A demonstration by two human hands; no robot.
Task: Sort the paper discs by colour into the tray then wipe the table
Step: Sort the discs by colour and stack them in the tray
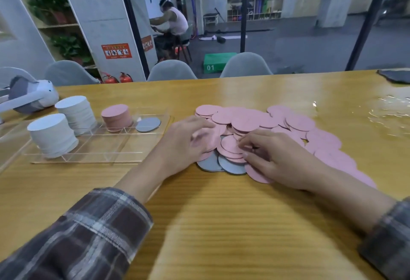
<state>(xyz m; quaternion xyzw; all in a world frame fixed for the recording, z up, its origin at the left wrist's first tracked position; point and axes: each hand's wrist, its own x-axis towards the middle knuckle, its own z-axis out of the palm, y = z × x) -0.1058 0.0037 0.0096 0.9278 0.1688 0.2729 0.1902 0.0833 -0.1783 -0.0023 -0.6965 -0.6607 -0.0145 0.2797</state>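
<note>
The left hand [188,144] lies arched over the near-left edge of the loose pink discs [266,122], with its fingers curled down onto them. Motion blur prevents confirming whether it grips any or merely covers them. The right hand [273,159], just beside it, appears to pinch the rim of the topmost pink discs between thumb and bent fingers, a hold suited to lifting thin paper off a flat heap. Two grey discs [210,164] protrude from beneath the heap between and just below the two hands, at the edge nearest the person. Judged from this, the hands are working the pink layer off them so that each colour can be lifted separately. The heap spreads away beyond and outward of the right hand across the counter [221,224]. Out past the left hand stands the clear compartmented tray [88,153]. Nearest that hand, a single grey disc [148,124] lies flat in one compartment. Next outward is a pink stack [116,116], and farthest are two white stacks [52,135], one colour per compartment. White appears finished, pink part-done and grey barely begun. Well beyond the right hand, a glossy, wet-looking patch [388,111] marks the counter. It is a likely reason for the wiping step, which is not yet started.
</note>
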